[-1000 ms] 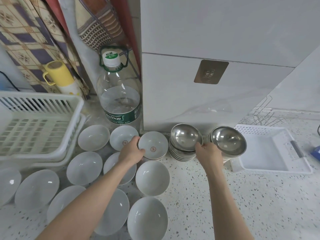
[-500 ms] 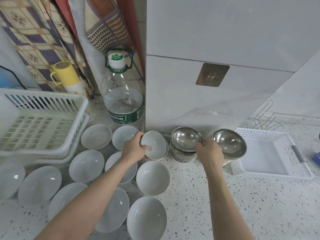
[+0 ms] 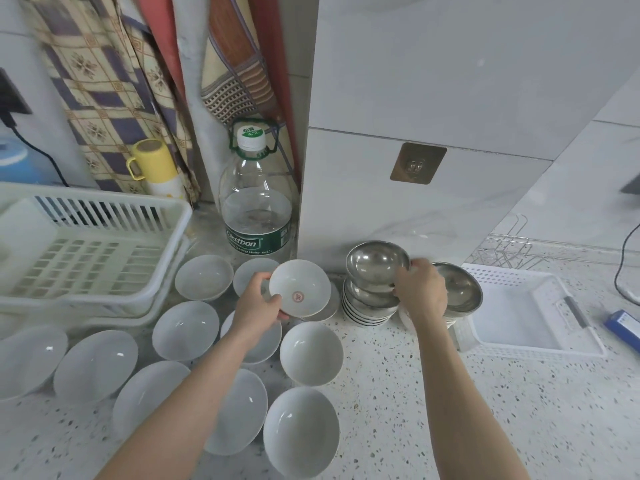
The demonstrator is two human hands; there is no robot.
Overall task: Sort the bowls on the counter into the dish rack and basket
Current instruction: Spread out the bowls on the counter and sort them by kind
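My left hand (image 3: 258,306) grips a small white bowl with a red mark (image 3: 300,289) by its left rim and holds it tilted above another white dish. My right hand (image 3: 420,294) pinches the right rim of a steel bowl (image 3: 375,266), lifted off the steel bowl stack (image 3: 367,304). A second steel stack (image 3: 459,289) stands just right of that hand. Several white bowls (image 3: 311,353) are spread over the counter at the left and front. The white dish rack (image 3: 86,251) sits at far left, and the white basket (image 3: 526,313) sits at right.
A large water bottle (image 3: 258,216) stands behind the bowls against a white pillar. A yellow mug (image 3: 152,164) is behind the rack. A wire rack (image 3: 505,249) lies behind the basket, a blue object (image 3: 623,327) and a cable at far right.
My left hand has lifted the red-marked white bowl off the counter and tilted it. My right hand has raised the top steel bowl from its stack.
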